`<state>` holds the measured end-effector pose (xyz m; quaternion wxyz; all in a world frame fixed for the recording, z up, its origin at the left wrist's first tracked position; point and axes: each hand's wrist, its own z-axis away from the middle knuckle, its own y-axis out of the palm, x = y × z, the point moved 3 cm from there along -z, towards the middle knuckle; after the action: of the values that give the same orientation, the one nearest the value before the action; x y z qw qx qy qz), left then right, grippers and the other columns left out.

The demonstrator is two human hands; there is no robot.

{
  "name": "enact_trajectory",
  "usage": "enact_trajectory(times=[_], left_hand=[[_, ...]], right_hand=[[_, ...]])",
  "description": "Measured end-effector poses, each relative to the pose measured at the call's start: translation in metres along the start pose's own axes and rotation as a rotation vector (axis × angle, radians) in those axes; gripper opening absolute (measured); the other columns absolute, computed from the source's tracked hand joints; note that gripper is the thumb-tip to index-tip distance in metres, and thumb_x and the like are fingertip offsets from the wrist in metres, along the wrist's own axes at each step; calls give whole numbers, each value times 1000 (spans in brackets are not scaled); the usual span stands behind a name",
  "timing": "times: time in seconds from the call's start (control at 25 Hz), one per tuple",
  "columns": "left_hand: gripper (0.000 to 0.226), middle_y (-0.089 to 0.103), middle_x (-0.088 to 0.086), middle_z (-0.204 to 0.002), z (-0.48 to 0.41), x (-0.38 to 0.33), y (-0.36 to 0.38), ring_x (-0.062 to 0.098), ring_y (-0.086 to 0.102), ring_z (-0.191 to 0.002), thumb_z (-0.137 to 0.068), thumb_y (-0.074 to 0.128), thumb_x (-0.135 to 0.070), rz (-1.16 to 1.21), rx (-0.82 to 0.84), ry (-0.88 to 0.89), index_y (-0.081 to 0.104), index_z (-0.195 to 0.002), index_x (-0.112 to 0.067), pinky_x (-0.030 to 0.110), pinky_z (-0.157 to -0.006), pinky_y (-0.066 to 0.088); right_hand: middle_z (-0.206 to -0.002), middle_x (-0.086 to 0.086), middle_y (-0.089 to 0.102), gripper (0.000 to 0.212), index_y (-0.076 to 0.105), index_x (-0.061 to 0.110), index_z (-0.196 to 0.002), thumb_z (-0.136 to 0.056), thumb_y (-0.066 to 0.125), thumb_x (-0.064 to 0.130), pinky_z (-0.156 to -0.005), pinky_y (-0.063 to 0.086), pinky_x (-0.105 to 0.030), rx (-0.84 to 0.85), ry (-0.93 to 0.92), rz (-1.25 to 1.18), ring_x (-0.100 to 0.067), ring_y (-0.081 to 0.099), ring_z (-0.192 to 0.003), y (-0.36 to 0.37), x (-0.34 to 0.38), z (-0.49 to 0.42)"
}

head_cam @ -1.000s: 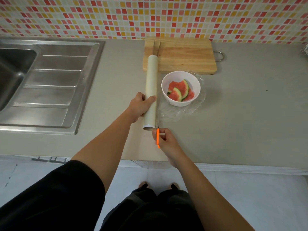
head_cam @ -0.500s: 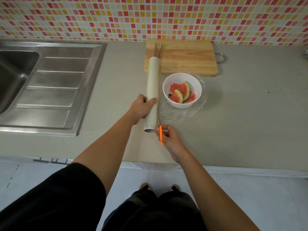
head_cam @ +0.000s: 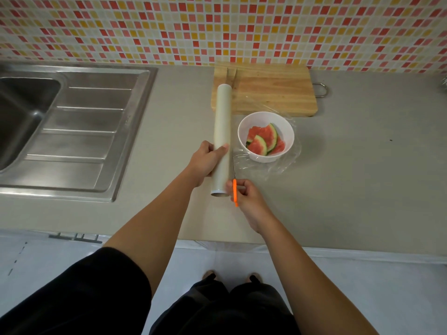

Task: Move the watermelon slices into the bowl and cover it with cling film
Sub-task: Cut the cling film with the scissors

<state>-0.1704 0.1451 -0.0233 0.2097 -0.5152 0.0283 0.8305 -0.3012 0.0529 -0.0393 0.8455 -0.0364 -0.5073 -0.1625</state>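
Head view: cling film roll [head_cam: 222, 131] points toward the wall.

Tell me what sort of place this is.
Most likely a home kitchen: a steel sink with a draining board set into the counter, a mosaic-tiled wall behind it, and a wooden cutting board.

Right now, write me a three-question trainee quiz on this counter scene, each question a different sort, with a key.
1. True or false: the watermelon slices lie on the cutting board.
2. Which hand grips the cling film roll? A) left hand B) right hand
3. Fill in: the tool in the right hand has an ___ handle.

Key: 1. False, they are in the white bowl. 2. A. 3. orange.
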Motion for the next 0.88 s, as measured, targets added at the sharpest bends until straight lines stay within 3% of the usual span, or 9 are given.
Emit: enact_trajectory(times=[0.44,0.56,0.72,0.88], left_hand=[[40,60,4,-101,1,2,-2,20,61,-86,-82,60,-52,-5,23,-4,45,-93,-17,35,-71,51],[39,60,4,-101,0,4,-2,22,62,-88,-81,60,-52,-3,27,-9,46,-92,-17,39,-77,52],[37,60,5,-101,1,4,-4,23,61,-89,-82,60,-52,-12,29,-5,45,-90,-19,43,-81,52],[35,58,4,-97,1,4,-6,22,60,-86,-83,59,-52,-16,35,5,45,-87,-20,42,-78,53]], right_hand=[[-93,-5,61,33,56,11,-106,-84,64,34,-65,43,-17,-41,-20,-11,-7,58,-73,1,14,-13],[-93,-4,62,40,57,8,-109,-82,65,36,-73,45,-21,-52,0,-38,-9,59,-79,1,17,-17],[-86,-1,60,35,58,7,-106,-82,66,32,-68,44,-18,-68,-31,-42,-6,58,-74,2,21,-21],[-101,-8,67,43,60,7,-108,-80,67,39,-83,50,-28,-51,-12,-34,-15,64,-90,4,24,-28]])
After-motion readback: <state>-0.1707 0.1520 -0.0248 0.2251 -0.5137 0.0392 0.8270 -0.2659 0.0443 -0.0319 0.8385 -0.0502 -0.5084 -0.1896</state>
